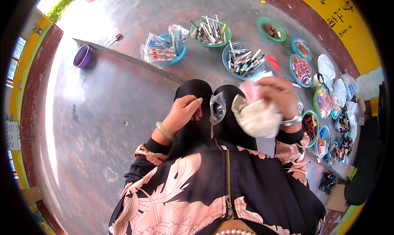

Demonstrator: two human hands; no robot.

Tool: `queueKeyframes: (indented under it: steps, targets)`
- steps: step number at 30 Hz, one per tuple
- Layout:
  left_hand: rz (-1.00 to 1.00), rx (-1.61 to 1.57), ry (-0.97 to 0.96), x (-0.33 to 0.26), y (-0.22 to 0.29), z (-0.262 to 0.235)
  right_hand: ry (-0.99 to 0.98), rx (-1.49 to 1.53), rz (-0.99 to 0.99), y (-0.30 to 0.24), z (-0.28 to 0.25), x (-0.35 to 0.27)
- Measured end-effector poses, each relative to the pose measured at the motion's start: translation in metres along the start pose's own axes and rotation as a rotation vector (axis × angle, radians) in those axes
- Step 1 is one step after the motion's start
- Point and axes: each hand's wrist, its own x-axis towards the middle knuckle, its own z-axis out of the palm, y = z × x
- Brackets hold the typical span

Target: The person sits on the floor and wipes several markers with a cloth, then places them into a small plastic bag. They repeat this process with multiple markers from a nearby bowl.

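My left hand (184,114), with a pale bangle at the wrist, is raised just left of my lap. Its fingers are curled together, and whatever they may hold is hidden. Beside it, between my knees, lies a small clear plastic bag (218,108) with dark bits inside. My right hand (281,96), smeared by motion, is over my right thigh. A crumpled off-white cloth (260,119) hangs from its grip. Past the cloth, partly covered by the hand, shows a pink striped packet (248,89).
Ahead on the floor stand a blue basin of bagged pens (183,50), a green basin of pens (211,44) and another pen-filled basin (236,74). Several bowls of colourful small items (301,85) line the right side. A purple bucket (83,57) and scissors (117,37) are far left.
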Motion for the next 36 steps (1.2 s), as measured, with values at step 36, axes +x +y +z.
queueKeyframes:
  steps: [36]
  targets:
    - [-0.349, 0.505, -0.077, 0.341, -0.072, 0.045, 0.608, 0.523, -0.015, 0.205, 0.024, 0.035]
